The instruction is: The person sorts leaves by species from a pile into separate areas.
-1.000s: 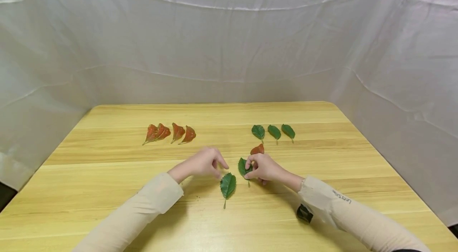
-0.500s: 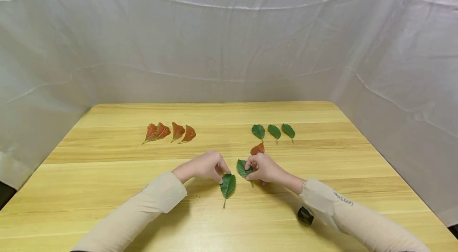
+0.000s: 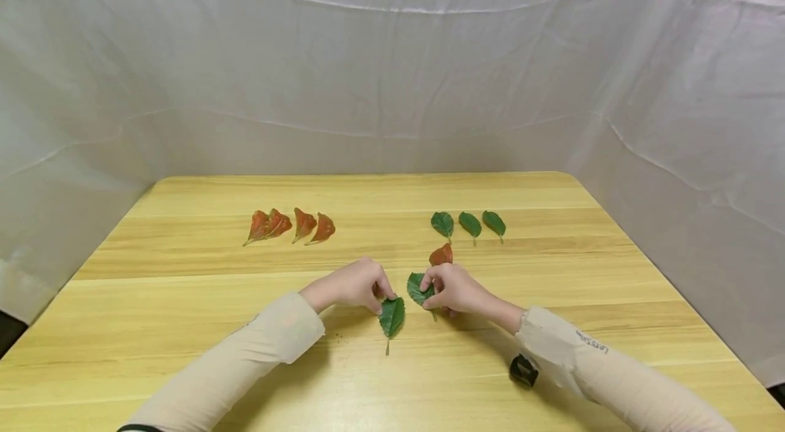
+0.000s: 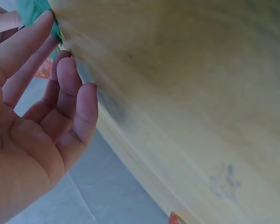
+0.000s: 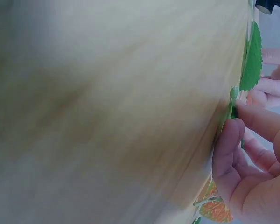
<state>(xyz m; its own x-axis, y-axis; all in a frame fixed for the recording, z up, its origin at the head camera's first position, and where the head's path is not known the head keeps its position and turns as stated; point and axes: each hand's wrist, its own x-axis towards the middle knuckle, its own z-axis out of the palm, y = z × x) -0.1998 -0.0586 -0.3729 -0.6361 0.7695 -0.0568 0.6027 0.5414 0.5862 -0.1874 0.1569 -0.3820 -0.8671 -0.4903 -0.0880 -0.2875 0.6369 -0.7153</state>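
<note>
My left hand [image 3: 358, 282] pinches a green, saw-edged leaf [image 3: 392, 317] by its upper left edge, with the stem pointing toward me. In the right wrist view that leaf [image 5: 253, 58] stands slightly tilted off the table. Just to the right, my right hand [image 3: 458, 289] holds a second green leaf [image 3: 418, 287] between thumb and forefinger at its right side, partly covering it. A red leaf [image 3: 441, 254] lies right behind the right hand's knuckles, its lower part hidden.
Several red leaves [image 3: 304, 224] lie in a row at the back left of the wooden table [image 3: 184, 316], two overlapping. Three green leaves [image 3: 469, 226] line up at the back right. A small dark object [image 3: 523, 371] sits by the right sleeve. Pale cloth [image 3: 380, 78] hangs around the table.
My left hand has moved slightly right and taken hold of the nearer green leaf's edge. The leaf at my right hand has turned a little, its stem swinging right.
</note>
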